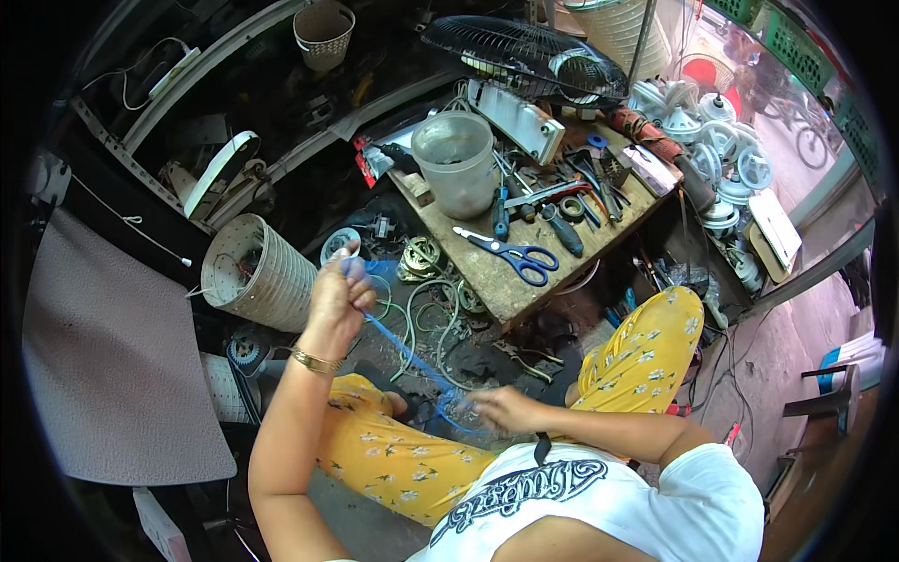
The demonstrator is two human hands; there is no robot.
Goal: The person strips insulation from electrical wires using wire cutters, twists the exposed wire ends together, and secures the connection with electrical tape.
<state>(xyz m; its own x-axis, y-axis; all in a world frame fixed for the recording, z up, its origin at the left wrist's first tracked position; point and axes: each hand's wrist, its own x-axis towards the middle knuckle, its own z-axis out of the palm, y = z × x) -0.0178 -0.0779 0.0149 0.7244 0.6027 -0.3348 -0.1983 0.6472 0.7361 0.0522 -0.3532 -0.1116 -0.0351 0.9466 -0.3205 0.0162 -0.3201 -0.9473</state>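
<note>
My left hand (337,295) is raised at the left, its fingers closed on a blue plastic string (403,347). From there the string runs down to the right, taut, toward a loose blue tangle beside my right hand (504,409). The fingers of my right hand are bent together at the tangle, slightly blurred, and look closed on the string. Ahead of both hands, blue-handled scissors (520,258) lie partly spread on the wooden worktable (487,281). Coiled pale cables (417,309) lie on the floor between my left hand and the table.
On the table stand a cloudy plastic bucket (452,169), several hand tools and a roll of tape (570,208). A black fan guard (524,56) lies behind. A cream woven basket (257,276) stands left of my left hand. White plastic reels (721,150) are piled at right.
</note>
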